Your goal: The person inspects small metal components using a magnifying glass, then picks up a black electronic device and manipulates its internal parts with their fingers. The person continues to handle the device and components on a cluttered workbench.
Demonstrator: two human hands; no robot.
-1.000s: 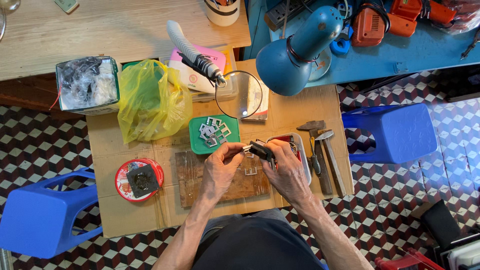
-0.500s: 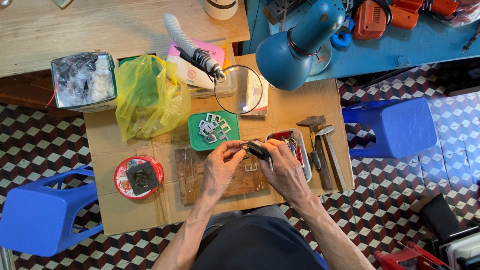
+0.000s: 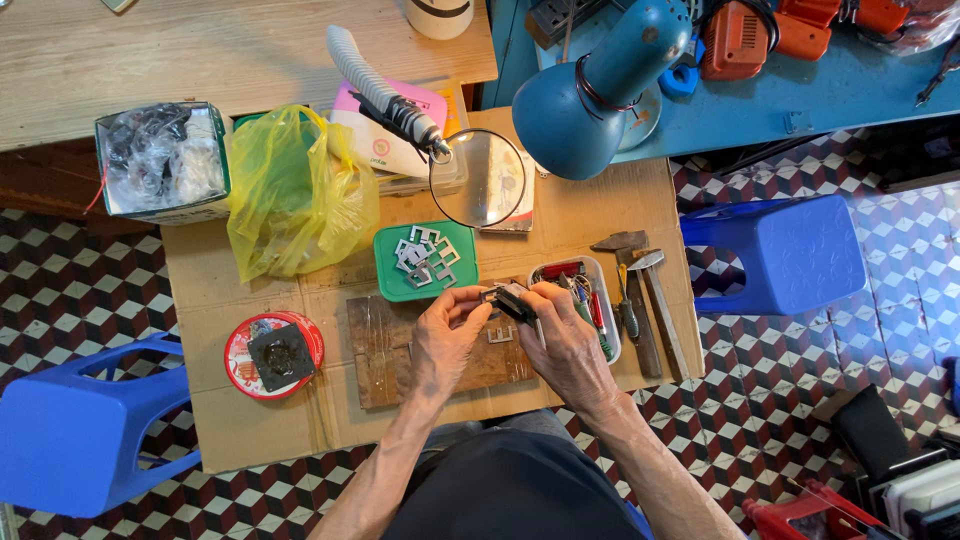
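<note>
Head view: both hands unchanged over the past second, left hand [image 3: 443,340] and right hand [image 3: 567,345] meeting above the board [image 3: 385,350] near the desk's front edge. Fingers of both stay pinched on a small dark part [image 3: 513,300]; fitting work appears ongoing.

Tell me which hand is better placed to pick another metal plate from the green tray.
Left. The left hand sits just below the green tray of metal plates, with only its fingertips at the small dark part. The right hand grips that part and lies farther away, by the white tool tray.
</note>
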